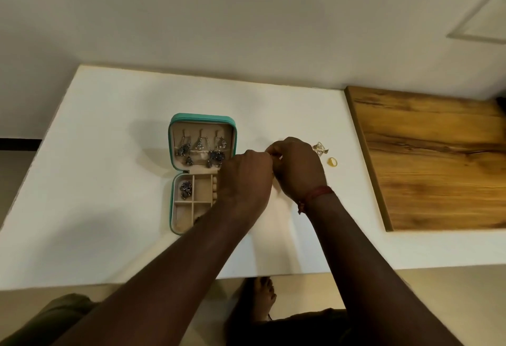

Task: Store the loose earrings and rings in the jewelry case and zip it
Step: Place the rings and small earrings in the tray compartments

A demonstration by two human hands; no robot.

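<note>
Jewelry case [175, 181]: teal outside, tan inside, lying wide open on the white worktop [109, 154], left of the middle.
Lid half: the far half, three dark silver dangly earrings [201, 150] hanging in a row, a small pocket under them.
Tray half: the near half, split into little square boxes, with a row of soft ring rolls [215, 188] on its right side.
Stored piece [185, 189]: dark silver, sitting in the top left box of the tray.
Left hand [246, 178]: over the right side of the tray, fingers curled in tight, tips meeting the other hand.
Right hand [297, 167]: just right of the case, fingers pinched together; too small to tell what is held between the two hands.
Wrist thread [317, 195]: red, tied round the right wrist.
Loose earrings [319, 148]: pale, shiny, on the worktop just past the right hand.
Gold ring [332, 162]: lying near the loose earrings, a bit closer.
Wood board [438, 159]: brown, at the right end of the worktop, well apart from the case.
</note>
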